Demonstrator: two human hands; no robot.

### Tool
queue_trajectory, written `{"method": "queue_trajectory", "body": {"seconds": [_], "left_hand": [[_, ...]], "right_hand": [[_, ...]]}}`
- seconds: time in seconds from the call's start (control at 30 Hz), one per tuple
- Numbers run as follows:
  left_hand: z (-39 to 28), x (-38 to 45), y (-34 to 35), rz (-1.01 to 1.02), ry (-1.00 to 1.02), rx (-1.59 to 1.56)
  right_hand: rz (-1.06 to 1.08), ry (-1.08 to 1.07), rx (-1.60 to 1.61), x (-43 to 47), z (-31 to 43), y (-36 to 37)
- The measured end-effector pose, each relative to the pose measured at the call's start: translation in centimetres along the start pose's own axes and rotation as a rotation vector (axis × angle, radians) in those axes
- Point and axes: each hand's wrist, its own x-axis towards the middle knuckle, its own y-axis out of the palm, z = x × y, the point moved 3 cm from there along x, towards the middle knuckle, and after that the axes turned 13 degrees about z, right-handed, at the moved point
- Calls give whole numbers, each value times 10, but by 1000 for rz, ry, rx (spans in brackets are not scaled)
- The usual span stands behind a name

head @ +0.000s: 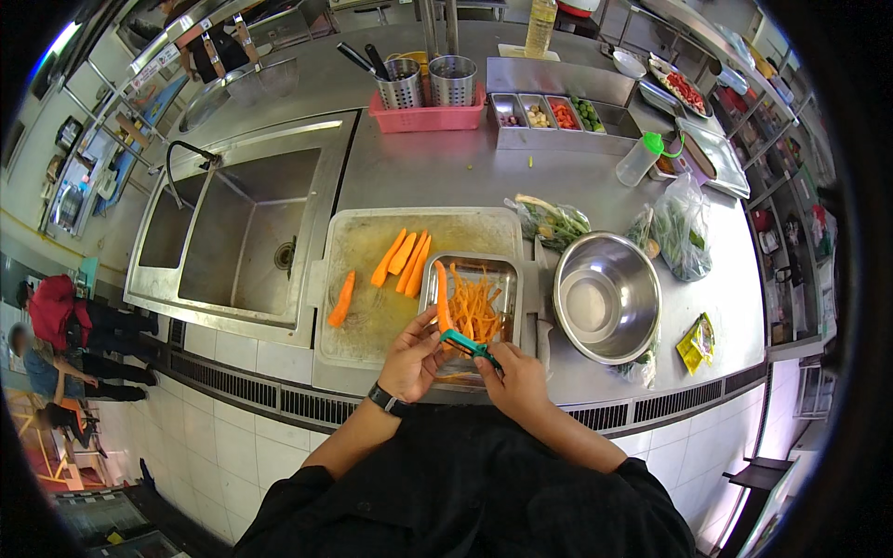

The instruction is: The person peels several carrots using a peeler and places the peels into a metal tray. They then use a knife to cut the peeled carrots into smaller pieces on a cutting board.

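Observation:
My left hand (413, 361) holds an orange carrot (442, 296) by its lower end, pointing away from me. In my right hand (515, 380) is a green vegetable peeler (466, 344), its head against the carrot's lower part. Both are over the near side of a rectangular steel tray (515, 270) with carrot peelings (477, 301). The tray sits on the right part of a worn cutting board (363, 230). Several peeled carrots (400, 255) lie side by side on the board, and another carrot (342, 300) lies apart at the left. A knife (543, 342) lies right of the board.
A steel bowl (584, 300) stands right of the knife, near bagged greens (680, 230) and a yellow packet (696, 345). Left is a sink (237, 237). Behind are a pink basket (427, 120), compartments of cut vegetables (564, 115) and a squeeze bottle (635, 162). People stand far left.

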Motion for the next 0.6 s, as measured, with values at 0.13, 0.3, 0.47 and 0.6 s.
{"method": "queue_trajectory", "body": {"seconds": [0.13,0.3,0.47,0.6], "left_hand": [[-1,-5,7,54,-4,94],[13,-19,15,199,-178,82],[16,-29,17,298,-230,16],[7,-24,8,276,-145,-130]], "right_hand": [[-15,8,-4,5,-4,3],[-110,50,-109,47,-37,-2],[-153,118,-150,70,-59,-15],[-141,105,-62,57,-51,-20]]}}
